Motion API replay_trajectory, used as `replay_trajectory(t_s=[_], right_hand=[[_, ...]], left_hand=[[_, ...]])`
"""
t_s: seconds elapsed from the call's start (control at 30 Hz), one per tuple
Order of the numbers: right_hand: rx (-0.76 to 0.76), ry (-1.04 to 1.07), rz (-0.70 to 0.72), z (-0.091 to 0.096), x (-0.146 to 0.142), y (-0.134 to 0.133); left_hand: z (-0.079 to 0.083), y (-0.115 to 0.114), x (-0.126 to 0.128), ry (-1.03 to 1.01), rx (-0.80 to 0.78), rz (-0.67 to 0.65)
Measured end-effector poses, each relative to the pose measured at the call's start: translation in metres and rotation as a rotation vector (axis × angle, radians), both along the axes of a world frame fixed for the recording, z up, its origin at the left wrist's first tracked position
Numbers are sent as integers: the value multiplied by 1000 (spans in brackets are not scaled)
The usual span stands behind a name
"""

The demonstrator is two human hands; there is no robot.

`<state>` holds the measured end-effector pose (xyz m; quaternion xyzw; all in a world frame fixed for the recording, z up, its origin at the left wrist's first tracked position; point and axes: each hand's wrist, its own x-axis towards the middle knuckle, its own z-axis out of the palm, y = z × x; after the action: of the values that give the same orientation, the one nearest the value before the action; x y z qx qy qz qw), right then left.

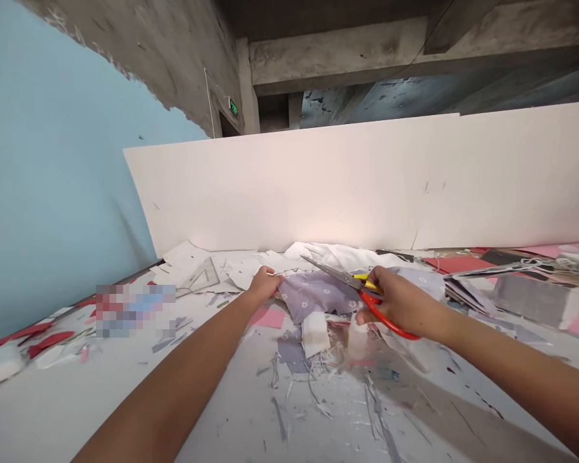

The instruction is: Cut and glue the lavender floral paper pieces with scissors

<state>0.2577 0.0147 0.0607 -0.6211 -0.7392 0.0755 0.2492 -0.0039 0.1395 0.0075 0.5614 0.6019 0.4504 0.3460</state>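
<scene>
My left hand (265,284) is closed in a pinch on the left edge of a lavender fabric piece (318,292) printed with small white flowers. Red-handled scissors (386,318) are in my right hand (398,299), their metal blades pointing left over the fabric's upper right part. A small yellow item (367,281) shows beside the scissors at my right fingers; its kind is unclear. Just under my right thumb is a pale, whitish object (357,339), blurred. Below the fabric lies a white folded scrap (315,334).
A tall white board (289,186) stands behind the work surface, with a blue wall (53,161) at left. White cloth (338,252) lies along the back. A clear set square (203,275) rests at left. Pink and red sheets (458,265) lie at right; thread and scraps are scattered about.
</scene>
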Motion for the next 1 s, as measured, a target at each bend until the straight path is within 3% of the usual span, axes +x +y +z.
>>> replay_trajectory(t_s=[0.2, 0.43, 0.53, 0.6, 0.73, 0.83, 1.0], right_hand=[[9, 118, 55, -17, -2, 7], [-2, 226, 90, -20, 2, -3], [9, 250, 85, -24, 1, -5], [62, 260, 94, -26, 1, -5], [130, 300, 144, -28, 1, -10], [108, 266, 126, -29, -1, -15], [65, 215, 73, -32, -4, -18]], left_hand=[[2, -18, 2, 76, 78, 42], [-3, -68, -3, 297, 169, 164], [-8, -82, -3, 756, 185, -61], [-11, -85, 0, 831, 150, -102], [-14, -83, 14, 816, 145, -72], [-7, -80, 20, 678, 129, -81], [17, -66, -8, 524, 57, -158]])
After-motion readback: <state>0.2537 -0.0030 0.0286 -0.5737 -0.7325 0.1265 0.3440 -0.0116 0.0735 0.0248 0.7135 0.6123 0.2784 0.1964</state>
